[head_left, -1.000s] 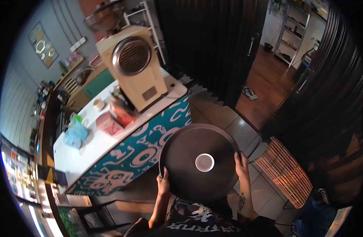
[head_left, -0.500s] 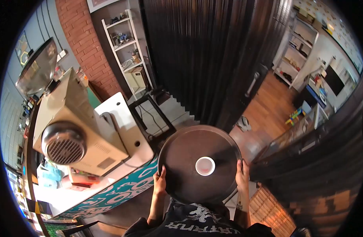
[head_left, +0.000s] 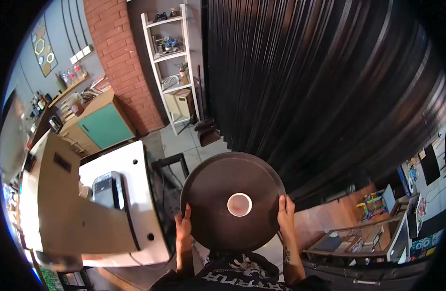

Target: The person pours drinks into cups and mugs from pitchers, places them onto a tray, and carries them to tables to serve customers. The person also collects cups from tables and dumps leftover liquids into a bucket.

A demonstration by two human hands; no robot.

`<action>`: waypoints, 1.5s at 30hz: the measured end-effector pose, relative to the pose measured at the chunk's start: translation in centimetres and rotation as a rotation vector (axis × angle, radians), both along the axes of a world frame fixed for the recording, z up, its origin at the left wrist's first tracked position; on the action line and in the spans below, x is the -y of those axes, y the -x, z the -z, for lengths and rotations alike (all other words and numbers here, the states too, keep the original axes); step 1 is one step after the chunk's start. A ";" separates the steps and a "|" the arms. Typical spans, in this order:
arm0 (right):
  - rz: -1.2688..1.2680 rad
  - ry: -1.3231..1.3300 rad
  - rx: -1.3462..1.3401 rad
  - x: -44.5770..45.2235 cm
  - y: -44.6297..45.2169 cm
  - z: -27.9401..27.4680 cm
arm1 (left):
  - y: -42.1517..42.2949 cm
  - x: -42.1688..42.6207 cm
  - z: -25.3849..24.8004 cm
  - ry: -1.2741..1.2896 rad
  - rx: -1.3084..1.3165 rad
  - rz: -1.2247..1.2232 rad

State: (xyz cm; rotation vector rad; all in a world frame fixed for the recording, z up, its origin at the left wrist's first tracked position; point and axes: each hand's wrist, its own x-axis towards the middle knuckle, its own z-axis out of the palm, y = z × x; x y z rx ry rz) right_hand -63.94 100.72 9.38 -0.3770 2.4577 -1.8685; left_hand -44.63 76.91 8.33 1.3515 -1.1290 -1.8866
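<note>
A round dark brown serving tray (head_left: 218, 179) is held out level in front of my body. On it, a little right of its middle, stands a small white cup (head_left: 239, 204) with something faintly reddish or brown inside; exactly what is unclear. My left hand (head_left: 183, 226) grips the tray's left rim, thumb on top. At the opposite rim, my right hand (head_left: 286, 213) holds on the same way. The fingers of both hands are mostly hidden under the tray.
To the left is a white counter (head_left: 144, 194) with a beige machine (head_left: 102, 223) and a black device (head_left: 106, 190). Ahead stand a teal-doored cabinet (head_left: 106, 127), a white shelf (head_left: 170, 58) and a dustpan (head_left: 208, 136). A dark pleated curtain (head_left: 281, 87) spans the right side.
My view has turned to the right and moved forward past the beige machine. The doorway and room beyond have shifted to the lower right. Both hands keep hold of the tray.
</note>
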 end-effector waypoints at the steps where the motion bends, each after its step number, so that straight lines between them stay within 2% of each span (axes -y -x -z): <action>1: -0.028 -0.033 -0.016 1.1 2.4 1.1 | 2.1 1.5 -0.2 -0.030 -0.010 0.040; 3: -0.064 -0.053 -0.047 4.1 6.8 2.4 | 5.9 4.6 0.1 -0.046 -0.056 0.012; 5: -0.108 0.016 -0.020 6.9 10.7 3.4 | 8.6 7.6 1.7 0.051 -0.107 0.095; 6: -0.112 -0.088 -0.065 8.1 12.7 4.1 | 9.9 9.2 3.6 0.087 -0.135 0.064; 8: -0.122 -0.093 0.030 11.9 15.2 3.0 | 12.2 11.8 2.4 0.149 -0.041 0.058; 10: -0.148 -0.047 0.121 15.8 17.5 1.7 | 13.3 14.6 3.2 0.219 0.054 0.074; 12: -0.171 -0.081 0.084 19.4 20.0 2.7 | 14.7 16.8 6.1 0.209 -0.002 -0.033; 13: -0.164 -0.109 0.043 21.5 20.8 2.5 | 15.4 17.7 6.1 0.194 -0.026 -0.071; 17: -0.321 -0.136 0.182 29.9 25.5 2.5 | 17.2 22.5 6.7 0.021 -0.068 -0.149; 21: -0.491 -0.152 0.152 40.7 29.9 4.3 | 20.0 29.3 5.6 0.007 -0.063 -0.303; 23: -0.382 -0.252 0.263 46.4 31.5 5.0 | 21.5 33.1 5.6 0.032 -0.097 -0.399; 24: -0.419 -0.254 0.260 49.5 32.5 5.4 | 22.0 35.3 6.2 0.037 -0.096 -0.436; 26: -0.462 -0.286 0.108 55.5 33.6 6.4 | 22.2 39.4 8.0 0.043 -0.076 -0.512; 27: -0.508 -0.293 0.102 58.4 34.0 5.6 | 22.4 40.9 7.1 0.041 -0.074 -0.558; 30: -0.834 -0.251 0.177 68.2 34.8 4.1 | 22.8 46.2 5.4 0.027 -0.069 -0.699; 32: -0.713 -0.211 0.095 73.5 33.7 6.0 | 21.5 48.3 5.8 0.055 -0.085 -0.778; 36: -1.114 -0.278 0.201 84.3 32.6 4.1 | 20.4 53.2 5.1 0.045 -0.054 -0.994; 38: -1.182 -0.213 0.063 89.3 31.7 6.3 | 19.3 55.5 5.5 0.038 -0.043 -1.053; 42: -1.211 -0.085 0.066 99.3 28.0 10.1 | 16.7 63.0 5.2 0.016 -0.054 -1.159; 43: -1.225 -0.078 0.072 101.6 27.5 10.5 | 15.9 64.9 5.5 -0.009 -0.058 -1.173; 45: -1.343 -0.253 0.323 106.5 26.1 10.8 | 13.7 69.3 6.7 0.048 -0.029 -1.167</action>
